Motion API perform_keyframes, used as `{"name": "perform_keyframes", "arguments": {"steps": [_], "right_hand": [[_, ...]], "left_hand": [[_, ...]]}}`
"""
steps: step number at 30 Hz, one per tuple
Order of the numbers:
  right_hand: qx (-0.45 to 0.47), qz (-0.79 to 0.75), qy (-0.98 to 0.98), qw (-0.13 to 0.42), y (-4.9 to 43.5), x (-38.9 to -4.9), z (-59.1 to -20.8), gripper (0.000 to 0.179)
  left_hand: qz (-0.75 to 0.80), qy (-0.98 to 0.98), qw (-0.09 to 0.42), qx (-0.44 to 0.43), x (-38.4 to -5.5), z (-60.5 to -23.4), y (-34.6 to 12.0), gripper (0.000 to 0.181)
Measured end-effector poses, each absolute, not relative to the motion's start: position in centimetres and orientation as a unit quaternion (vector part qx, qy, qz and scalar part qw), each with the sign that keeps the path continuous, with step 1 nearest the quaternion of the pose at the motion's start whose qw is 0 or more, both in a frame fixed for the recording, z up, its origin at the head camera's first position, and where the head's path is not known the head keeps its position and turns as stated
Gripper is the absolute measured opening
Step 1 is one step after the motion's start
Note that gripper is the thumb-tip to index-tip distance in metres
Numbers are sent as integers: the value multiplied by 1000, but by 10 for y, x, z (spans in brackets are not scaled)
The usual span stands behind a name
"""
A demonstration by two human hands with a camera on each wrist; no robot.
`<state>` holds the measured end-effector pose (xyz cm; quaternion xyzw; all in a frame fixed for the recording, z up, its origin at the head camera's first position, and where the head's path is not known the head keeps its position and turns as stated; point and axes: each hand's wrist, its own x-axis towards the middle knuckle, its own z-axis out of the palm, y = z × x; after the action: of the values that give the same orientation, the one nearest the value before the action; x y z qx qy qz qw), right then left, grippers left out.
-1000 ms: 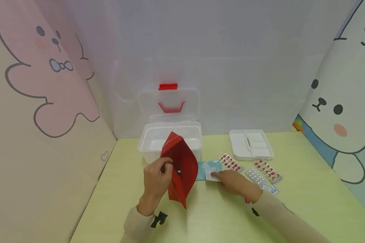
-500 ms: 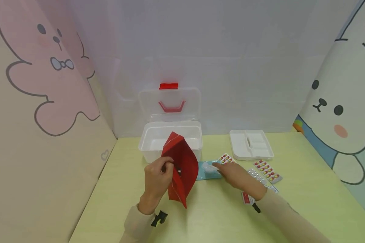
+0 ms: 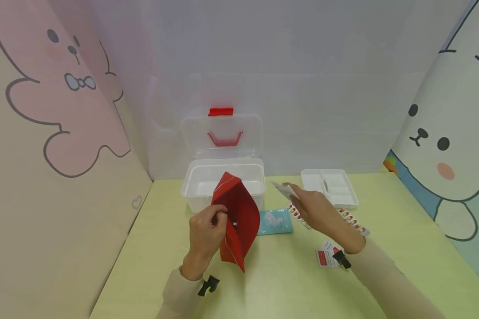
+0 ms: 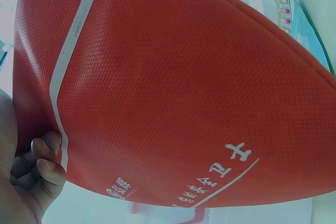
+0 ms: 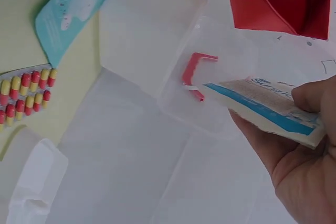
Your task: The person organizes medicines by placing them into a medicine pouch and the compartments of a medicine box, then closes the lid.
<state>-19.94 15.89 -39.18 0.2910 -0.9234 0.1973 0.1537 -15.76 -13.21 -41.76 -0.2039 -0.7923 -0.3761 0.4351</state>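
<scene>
My left hand (image 3: 205, 235) grips the edge of a red pouch (image 3: 247, 199), whose mouth gapes toward the right. Its outer side, with white lettering and a white stripe, fills most of the left wrist view. Small things show dimly inside the pouch. Between thumb and fingers my right hand (image 3: 319, 215) pinches a flat paper packet (image 5: 268, 108) with a blue stripe and the printed letters "Surgic". It is raised above the table, right of the pouch. Below it lies a light blue packet (image 3: 277, 221), its left end hidden behind the pouch.
Behind the pouch stands a clear plastic box (image 3: 191, 190) with its lid (image 3: 251, 133) raised. A white divided tray (image 3: 345, 190) lies at the back right. Capsule blister packs (image 3: 355, 221) and small red-and-white packets (image 3: 323, 258) lie around the right forearm.
My right hand has picked the paper packet up off the light blue packet and carried it up and away from me. The left hand and pouch stay in place.
</scene>
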Motion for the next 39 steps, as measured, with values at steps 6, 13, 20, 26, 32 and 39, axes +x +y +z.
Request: {"name": "perform_keyframes", "arguments": {"steps": [6,13,20,26,32,39], "right_hand": [[298,264,-897,191,155,-188,-375,30],[265,382,-873,147,140,-172,-367,34],[239,477,-841,91,120,-162,-370,34],[245,499,-829,52,95,-157,-382,33],[221,518,-825,53,73,-157,-396,29],[195,523,-825,92,52,-161,-406,22]], "left_hand": [[-376,-790,439,-205,-159,-419,-132,18],[-375,-786,444,-209,-159,-419,-130,18],[-376,-783,447,-214,-157,-419,-129,17],[-376,-783,449,-212,-157,-420,-129,17],[-382,-782,442,-220,-156,-422,-125,16],[-382,-771,450,-238,-157,-425,-119,17]]}}
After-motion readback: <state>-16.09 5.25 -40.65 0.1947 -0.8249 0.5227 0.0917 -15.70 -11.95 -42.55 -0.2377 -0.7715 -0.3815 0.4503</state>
